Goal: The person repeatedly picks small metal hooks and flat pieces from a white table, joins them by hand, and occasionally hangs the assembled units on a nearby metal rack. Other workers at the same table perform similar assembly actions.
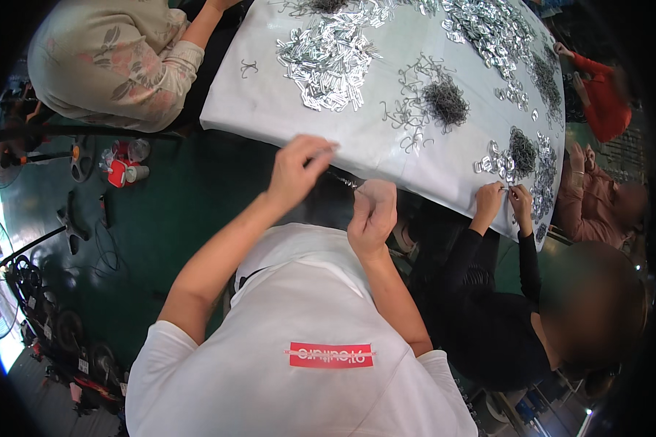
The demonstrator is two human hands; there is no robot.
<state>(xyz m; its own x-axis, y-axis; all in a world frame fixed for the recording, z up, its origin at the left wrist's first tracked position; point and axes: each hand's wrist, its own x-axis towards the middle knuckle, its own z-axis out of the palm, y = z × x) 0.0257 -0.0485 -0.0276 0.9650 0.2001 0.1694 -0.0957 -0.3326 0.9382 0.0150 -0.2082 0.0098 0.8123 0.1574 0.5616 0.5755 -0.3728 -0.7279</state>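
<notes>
**Both hands pinching small metal parts at the table edge**

Left hand [297, 169] is raised, fingers closed around a thin silvery strip that pokes out toward the cloth [270, 102]. Right hand [372, 211] is curled shut, lower and nearer the body; a dark wire piece [345, 180] runs between the two hands, just off the table edge. Which hand grips the wire: can't tell. Strip reads flat, shiny, narrow; wire is dark and bent. Both are too small for more detail.

On the cloth: silver clip pile [328, 62], dark wire pile [444, 102]. The far piles are cut off by the frame rim. A neighbour's hands [503, 200] are on parts at the right edge; what they hold is unclear.
</notes>
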